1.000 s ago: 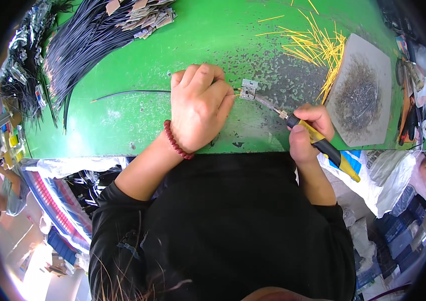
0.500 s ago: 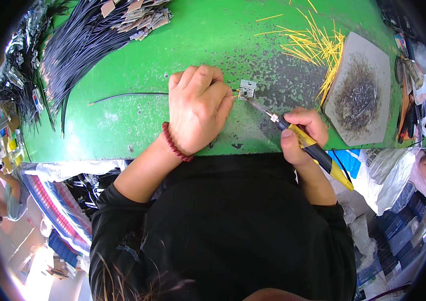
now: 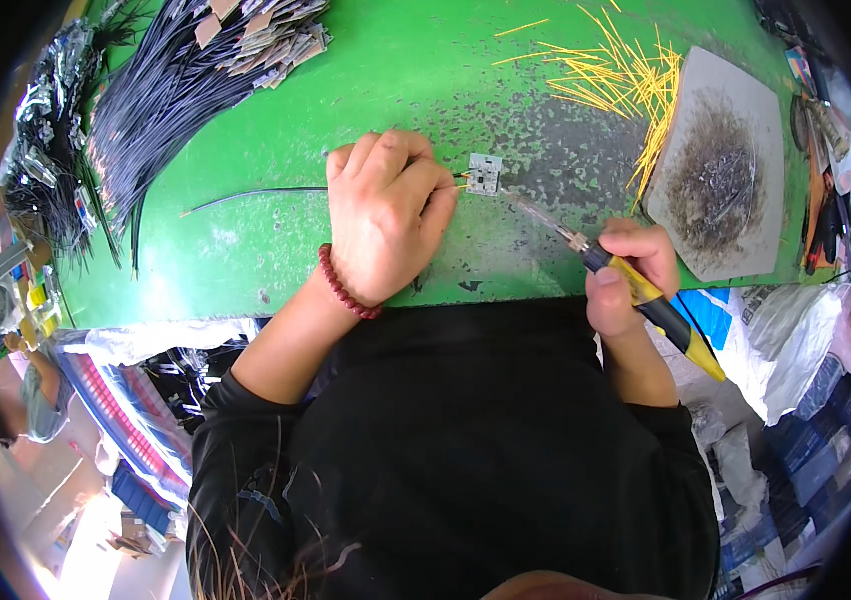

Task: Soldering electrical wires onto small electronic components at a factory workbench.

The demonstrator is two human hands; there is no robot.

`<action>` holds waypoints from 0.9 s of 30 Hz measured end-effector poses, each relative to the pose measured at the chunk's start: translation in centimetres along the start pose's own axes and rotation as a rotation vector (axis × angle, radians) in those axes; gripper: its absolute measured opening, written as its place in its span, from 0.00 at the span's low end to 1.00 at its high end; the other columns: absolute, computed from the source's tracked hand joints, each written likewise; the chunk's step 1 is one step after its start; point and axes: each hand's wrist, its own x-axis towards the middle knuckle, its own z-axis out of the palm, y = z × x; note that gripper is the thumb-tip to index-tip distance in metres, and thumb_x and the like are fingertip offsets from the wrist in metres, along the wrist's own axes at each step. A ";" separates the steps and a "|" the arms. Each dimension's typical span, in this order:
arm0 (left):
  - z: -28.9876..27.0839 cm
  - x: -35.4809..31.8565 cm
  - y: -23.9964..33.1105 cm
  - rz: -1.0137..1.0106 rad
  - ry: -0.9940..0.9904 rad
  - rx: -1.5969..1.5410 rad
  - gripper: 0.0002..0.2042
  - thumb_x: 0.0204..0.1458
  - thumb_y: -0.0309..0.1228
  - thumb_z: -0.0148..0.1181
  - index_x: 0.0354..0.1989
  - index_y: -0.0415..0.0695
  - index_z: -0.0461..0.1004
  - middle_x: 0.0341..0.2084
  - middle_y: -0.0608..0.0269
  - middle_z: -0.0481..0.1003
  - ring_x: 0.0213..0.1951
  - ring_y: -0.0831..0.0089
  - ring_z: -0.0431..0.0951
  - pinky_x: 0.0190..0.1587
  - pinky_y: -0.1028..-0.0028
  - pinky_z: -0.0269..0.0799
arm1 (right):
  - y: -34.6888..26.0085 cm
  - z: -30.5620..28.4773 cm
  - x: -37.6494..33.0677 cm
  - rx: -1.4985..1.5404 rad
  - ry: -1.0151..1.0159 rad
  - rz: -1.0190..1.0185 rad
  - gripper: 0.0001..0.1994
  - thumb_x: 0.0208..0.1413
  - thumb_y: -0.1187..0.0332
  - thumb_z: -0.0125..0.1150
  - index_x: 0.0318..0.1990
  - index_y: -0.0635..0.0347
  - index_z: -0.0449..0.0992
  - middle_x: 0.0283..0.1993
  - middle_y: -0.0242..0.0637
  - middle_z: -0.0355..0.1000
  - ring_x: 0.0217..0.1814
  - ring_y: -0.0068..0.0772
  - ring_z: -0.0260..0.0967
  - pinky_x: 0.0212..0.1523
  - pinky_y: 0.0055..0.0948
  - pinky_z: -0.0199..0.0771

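Over the middle of the green table, my left hand (image 3: 382,210) is closed around a black cable (image 3: 255,192), whose free end runs out to the left. At the cable's other end, just beyond my fingertips, sits a small grey circuit board (image 3: 485,173) with thin wires meeting its left side. My right hand (image 3: 632,275) grips a yellow and black soldering iron (image 3: 660,315). The iron's tip points up and left, a little to the right of the board and apart from it. My fingers hide the part of the cable they hold.
A bundle of black cables (image 3: 170,105) with small boards lies at the far left. Yellow wires (image 3: 635,75) are scattered at the far right, beside a grey slab (image 3: 673,225) with a dark, scorched middle. Hand tools (image 3: 817,205) lie at the right edge. Another person (image 3: 43,395) is at the left.
The soldering iron has drawn back from the board, right and slightly down, with my right hand. My left hand and the board sit slightly farther left in the picture.
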 end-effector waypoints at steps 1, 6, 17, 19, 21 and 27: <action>-0.3 0.0 0.1 -0.014 -0.007 -0.006 0.07 0.37 0.25 0.69 0.26 0.46 0.77 0.33 0.66 0.72 0.37 0.66 0.72 0.43 0.68 0.61 | -0.2 -0.4 0.1 -0.012 -0.004 -0.014 0.16 0.52 0.62 0.66 0.38 0.65 0.71 0.27 0.35 0.68 0.22 0.18 0.56 0.23 0.20 0.53; -2.6 -0.1 -0.8 -0.083 -0.035 0.042 0.11 0.36 0.25 0.70 0.30 0.45 0.78 0.36 0.62 0.74 0.39 0.62 0.73 0.42 0.64 0.66 | -0.6 -3.4 -0.4 -0.074 0.075 -0.027 0.16 0.52 0.62 0.65 0.37 0.66 0.70 0.27 0.36 0.67 0.23 0.19 0.56 0.24 0.21 0.54; -1.3 4.1 -0.2 -0.052 -0.194 -0.247 0.05 0.42 0.23 0.67 0.26 0.40 0.76 0.24 0.58 0.74 0.29 0.59 0.75 0.32 0.66 0.71 | 0.7 -5.7 -0.9 -0.018 0.244 -0.047 0.14 0.53 0.64 0.64 0.39 0.65 0.69 0.29 0.32 0.66 0.27 0.17 0.56 0.28 0.20 0.54; -0.1 7.3 1.3 0.109 -0.171 -0.192 0.04 0.43 0.25 0.65 0.26 0.42 0.76 0.24 0.59 0.74 0.30 0.59 0.76 0.33 0.65 0.72 | 1.4 -6.0 -1.3 -0.058 0.303 -0.068 0.15 0.53 0.64 0.64 0.41 0.65 0.68 0.31 0.34 0.66 0.29 0.18 0.59 0.30 0.20 0.58; 2.5 9.7 2.1 0.184 -0.184 -0.180 0.04 0.43 0.23 0.66 0.26 0.40 0.76 0.25 0.59 0.75 0.30 0.62 0.76 0.34 0.68 0.72 | 1.3 -5.8 -0.9 -0.029 0.368 -0.051 0.15 0.53 0.64 0.64 0.41 0.64 0.68 0.32 0.35 0.67 0.29 0.20 0.62 0.31 0.20 0.62; 6.8 12.1 3.0 0.080 -0.246 0.023 0.03 0.46 0.28 0.63 0.24 0.43 0.77 0.27 0.59 0.76 0.32 0.59 0.77 0.35 0.63 0.74 | 1.2 -5.4 -0.5 -0.060 0.442 -0.069 0.12 0.50 0.67 0.58 0.38 0.67 0.68 0.27 0.38 0.66 0.23 0.22 0.62 0.27 0.20 0.63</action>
